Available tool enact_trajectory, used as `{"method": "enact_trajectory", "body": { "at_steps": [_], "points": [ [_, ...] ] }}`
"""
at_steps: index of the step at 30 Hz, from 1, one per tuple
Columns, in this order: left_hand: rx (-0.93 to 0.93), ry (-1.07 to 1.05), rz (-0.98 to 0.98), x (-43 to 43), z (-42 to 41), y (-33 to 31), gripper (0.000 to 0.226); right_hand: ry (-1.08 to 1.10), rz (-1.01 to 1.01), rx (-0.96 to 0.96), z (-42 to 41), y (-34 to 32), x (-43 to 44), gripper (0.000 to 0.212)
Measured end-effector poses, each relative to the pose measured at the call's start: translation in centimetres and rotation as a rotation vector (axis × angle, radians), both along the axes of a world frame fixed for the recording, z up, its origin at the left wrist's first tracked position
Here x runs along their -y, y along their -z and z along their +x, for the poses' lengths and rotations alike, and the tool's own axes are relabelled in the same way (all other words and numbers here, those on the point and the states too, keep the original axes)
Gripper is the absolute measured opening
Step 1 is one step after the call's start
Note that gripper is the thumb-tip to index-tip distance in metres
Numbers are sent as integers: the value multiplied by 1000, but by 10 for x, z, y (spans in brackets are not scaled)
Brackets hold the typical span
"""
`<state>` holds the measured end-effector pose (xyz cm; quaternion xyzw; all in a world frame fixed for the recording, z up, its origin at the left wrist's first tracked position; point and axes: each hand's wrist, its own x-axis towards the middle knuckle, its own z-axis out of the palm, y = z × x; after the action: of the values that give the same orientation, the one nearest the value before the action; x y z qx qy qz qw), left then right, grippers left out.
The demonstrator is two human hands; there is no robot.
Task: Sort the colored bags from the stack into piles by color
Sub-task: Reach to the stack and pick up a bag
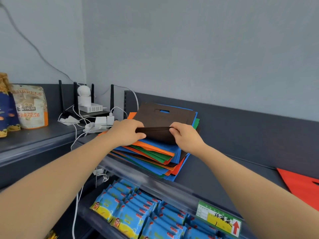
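The left hand (127,133) and the right hand (185,137) each pinch the near edge of the top brown bag (165,116), curling it back over the stack (155,156) of blue, orange, green and brown bags on the dark shelf (215,169). One red bag (302,187) lies well apart to the right. At left a snack pouch (31,107) reads "IRRELS" and "味花生", near a router (75,95) with four antennas, and the shelf-edge label (221,219) bears handwritten "环保袋" and one red arrow.
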<state>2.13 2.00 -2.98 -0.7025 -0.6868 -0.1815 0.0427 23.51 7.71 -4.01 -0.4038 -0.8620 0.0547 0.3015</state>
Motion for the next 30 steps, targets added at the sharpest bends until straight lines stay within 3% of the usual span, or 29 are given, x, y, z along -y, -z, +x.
{"method": "enact_trajectory", "body": {
  "at_steps": [3, 6, 9, 12, 14, 18, 20, 25, 30],
  "points": [
    [-8, 9, 101, -9, 6, 3, 19, 16, -87, -208, 4, -2, 2, 33],
    [11, -17, 237, -12, 10, 2, 22, 290, -194, -542, 8, -8, 1, 52],
    [-3, 75, 406, -8, 17, 1, 20, 366, -744, -856, 19, -15, 0, 68],
    [-135, 253, 406, 0, 30, 3, 22, 188, -1142, -889, 28, -16, 0, 79],
    [-260, 326, 376, 2, 37, 8, 23, 147, -1223, -827, 31, -16, -2, 57],
    [-295, 327, 231, 1, 35, 13, 39, 251, -1210, -647, 35, -12, -7, 6],
    [-206, 280, 147, 4, 35, 13, 51, 293, -1114, -670, 35, -8, -9, 8],
    [59, -40, 64, -4, 21, -1, 42, 175, -866, -816, 39, -5, -9, 28],
    [414, -247, -4, -14, 5, -8, 44, 72, -647, -875, 52, -8, -1, 28]
  ]
}}
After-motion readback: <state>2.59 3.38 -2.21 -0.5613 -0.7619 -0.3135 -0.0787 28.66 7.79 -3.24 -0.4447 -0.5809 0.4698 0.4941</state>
